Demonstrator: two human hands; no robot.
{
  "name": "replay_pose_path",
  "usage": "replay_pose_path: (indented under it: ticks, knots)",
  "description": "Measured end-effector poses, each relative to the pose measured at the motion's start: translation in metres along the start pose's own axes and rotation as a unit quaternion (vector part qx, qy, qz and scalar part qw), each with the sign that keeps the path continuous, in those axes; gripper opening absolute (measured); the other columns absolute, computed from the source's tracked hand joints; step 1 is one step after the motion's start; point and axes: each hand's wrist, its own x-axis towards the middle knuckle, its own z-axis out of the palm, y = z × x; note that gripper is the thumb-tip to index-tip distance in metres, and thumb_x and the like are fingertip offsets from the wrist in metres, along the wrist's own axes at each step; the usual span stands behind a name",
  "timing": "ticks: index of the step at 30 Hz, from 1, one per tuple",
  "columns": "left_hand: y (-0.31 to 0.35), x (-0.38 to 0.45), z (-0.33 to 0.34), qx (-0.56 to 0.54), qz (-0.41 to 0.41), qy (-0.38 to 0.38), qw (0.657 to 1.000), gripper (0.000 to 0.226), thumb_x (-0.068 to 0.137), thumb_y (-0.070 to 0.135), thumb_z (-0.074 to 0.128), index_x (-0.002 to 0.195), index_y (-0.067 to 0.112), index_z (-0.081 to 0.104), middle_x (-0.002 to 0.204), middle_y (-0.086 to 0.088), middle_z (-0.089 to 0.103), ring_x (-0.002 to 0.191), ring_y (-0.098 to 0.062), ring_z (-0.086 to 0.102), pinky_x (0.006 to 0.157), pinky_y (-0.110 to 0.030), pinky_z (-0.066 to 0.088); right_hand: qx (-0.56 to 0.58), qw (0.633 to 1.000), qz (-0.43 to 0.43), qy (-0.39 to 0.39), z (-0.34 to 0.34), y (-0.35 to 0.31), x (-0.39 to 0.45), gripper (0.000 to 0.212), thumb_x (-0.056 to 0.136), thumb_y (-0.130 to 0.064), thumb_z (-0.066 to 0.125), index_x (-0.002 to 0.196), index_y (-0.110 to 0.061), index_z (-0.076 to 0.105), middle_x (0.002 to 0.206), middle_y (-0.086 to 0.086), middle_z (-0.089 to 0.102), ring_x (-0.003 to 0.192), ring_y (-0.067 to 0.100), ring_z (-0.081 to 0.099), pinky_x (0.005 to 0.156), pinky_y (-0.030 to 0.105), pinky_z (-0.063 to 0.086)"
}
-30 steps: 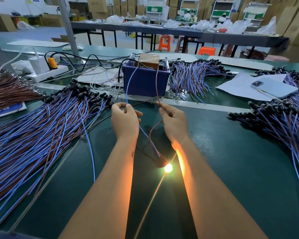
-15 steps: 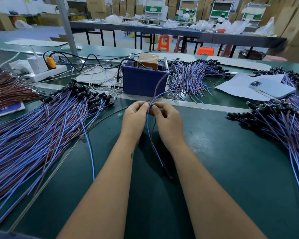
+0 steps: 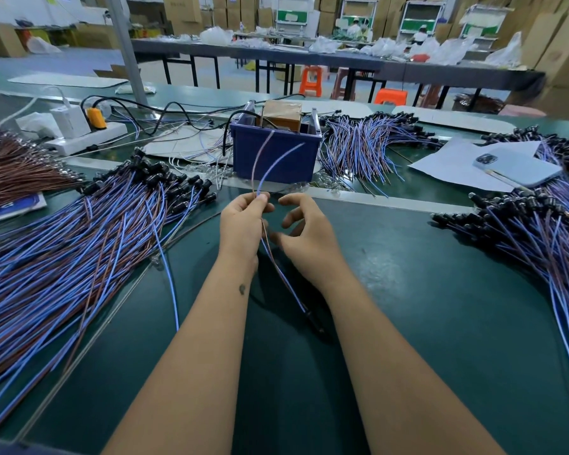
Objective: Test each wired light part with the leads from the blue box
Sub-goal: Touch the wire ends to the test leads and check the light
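Wired light part (image 3: 312,318) is hanging unlit from my pinching left hand (image 3: 243,224), right hand (image 3: 304,238) loose, while big piles (image 3: 79,244) are waiting untested

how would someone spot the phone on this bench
Start at the dark blue plastic box mid-bench and look right, past the wire bundles, to the white paper sheets. The pale blue smartphone lies face down there, the only flat slab among the wires.

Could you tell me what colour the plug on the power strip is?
Orange plug, head view.
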Motion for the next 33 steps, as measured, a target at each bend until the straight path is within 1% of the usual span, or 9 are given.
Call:
replay_pose_path:
  ticks: [4, 8, 11, 14, 17, 22, 25, 30, 33]
  knots:
    - [0.003, 0.002, -0.004, -0.076, -0.016, 0.018, 0.997, 0.014, 0.096, 0.009, 0.056, 0.083, 0.013, 0.052, 0.067, 0.0, 0.058, 0.037, -0.002, 0.039, 0.037, -0.014, 0.032, 0.023, 0.997, -0.037, -0.063, 0.002, -0.006, -0.003, 0.054, 0.072, -0.021, 0.082, 0.118, -0.039, 0.06, 0.078, -0.008, 0.05, 0.059, 0.002, 0.042, 0.063, 0.021, 0.045]
    - [0.008, 0.001, -0.005, -0.134, -0.035, 0.036, 0.99, 0.018, 0.093, 0.01, 0.061, 0.081, 0.015, 0.049, 0.056, 0.005, 0.061, 0.042, -0.003, 0.053, 0.04, -0.014, 0.041, 0.23, 0.971, -0.012, -0.058, -0.007, -0.009, -0.001, 0.019, 0.087, -0.013, 0.069, 0.103, -0.023, 0.073, 0.067, -0.01, 0.062, 0.058, 0.004, 0.048, 0.056, 0.015, 0.042]
    - [0.009, -0.002, -0.005, -0.138, -0.034, 0.0, 0.99, 0.019, 0.091, 0.013, 0.065, 0.079, 0.018, 0.051, 0.063, 0.008, 0.068, 0.051, -0.003, 0.06, 0.044, -0.013, 0.043, 0.397, 0.915, 0.072, -0.01, -0.011, -0.009, 0.001, 0.018, 0.098, -0.017, 0.053, 0.1, -0.014, 0.07, 0.065, -0.002, 0.063, 0.055, 0.009, 0.054, 0.058, 0.019, 0.048]
    - [0.001, -0.007, -0.003, -0.025, 0.032, -0.043, 0.998, 0.019, 0.086, 0.01, 0.07, 0.076, 0.018, 0.057, 0.062, 0.007, 0.068, 0.053, -0.003, 0.061, 0.048, -0.014, 0.043, 0.487, 0.863, 0.125, 0.058, -0.016, -0.008, 0.004, 0.023, 0.101, -0.018, 0.046, 0.095, -0.007, 0.065, 0.06, 0.0, 0.064, 0.05, 0.008, 0.058, 0.057, 0.019, 0.052]
    - [-0.009, -0.013, 0.003, 0.149, 0.126, -0.094, 0.976, 0.024, 0.08, 0.003, 0.074, 0.07, 0.02, 0.062, 0.063, 0.004, 0.064, 0.057, -0.005, 0.058, 0.057, -0.018, 0.046, 0.401, 0.893, 0.14, 0.149, -0.024, -0.003, 0.004, 0.028, 0.103, -0.021, 0.044, 0.086, -0.01, 0.063, 0.061, -0.003, 0.06, 0.05, 0.006, 0.054, 0.055, 0.019, 0.048]
    - [-0.016, -0.034, 0.011, 0.307, 0.245, -0.201, 0.897, 0.013, 0.075, 0.012, 0.073, 0.07, 0.023, 0.067, 0.062, 0.004, 0.064, 0.057, -0.009, 0.052, 0.06, -0.027, 0.044, 0.388, 0.886, 0.143, 0.21, -0.037, 0.001, -0.004, 0.035, 0.105, -0.021, 0.037, 0.074, -0.012, 0.05, 0.064, 0.001, 0.059, 0.055, 0.011, 0.054, 0.056, 0.021, 0.048]
    - [-0.013, -0.057, 0.025, 0.379, 0.368, -0.289, 0.798, 0.005, 0.075, 0.016, 0.069, 0.075, 0.021, 0.07, 0.072, 0.004, 0.065, 0.065, -0.017, 0.059, 0.059, -0.034, 0.05, 0.37, 0.898, 0.155, 0.18, -0.062, 0.009, -0.01, 0.035, 0.106, -0.022, 0.034, 0.076, -0.012, 0.048, 0.044, -0.007, 0.045, 0.038, 0.006, 0.04, 0.039, 0.018, 0.035]
    - [-0.015, -0.105, 0.069, 0.483, 0.515, -0.373, 0.602, 0.018, 0.062, 0.005, 0.067, 0.074, 0.019, 0.068, 0.066, 0.0, 0.06, 0.054, -0.026, 0.058, 0.042, -0.025, 0.038, 0.14, 0.965, 0.181, 0.13, -0.129, 0.027, -0.019, 0.037, 0.104, -0.023, 0.039, 0.072, -0.014, 0.056, 0.04, -0.01, 0.033, 0.037, 0.006, 0.03, 0.042, 0.02, 0.028]
    - [-0.024, -0.129, 0.102, 0.486, 0.495, -0.417, 0.588, 0.028, 0.08, 0.002, 0.059, 0.098, 0.018, 0.072, 0.089, -0.001, 0.068, 0.079, -0.029, 0.062, 0.064, -0.031, 0.041, -0.056, 0.976, 0.159, 0.138, -0.176, 0.028, -0.023, 0.039, 0.101, -0.025, 0.043, 0.067, -0.019, 0.06, 0.053, -0.008, 0.046, 0.053, 0.01, 0.042, 0.055, 0.028, 0.032]
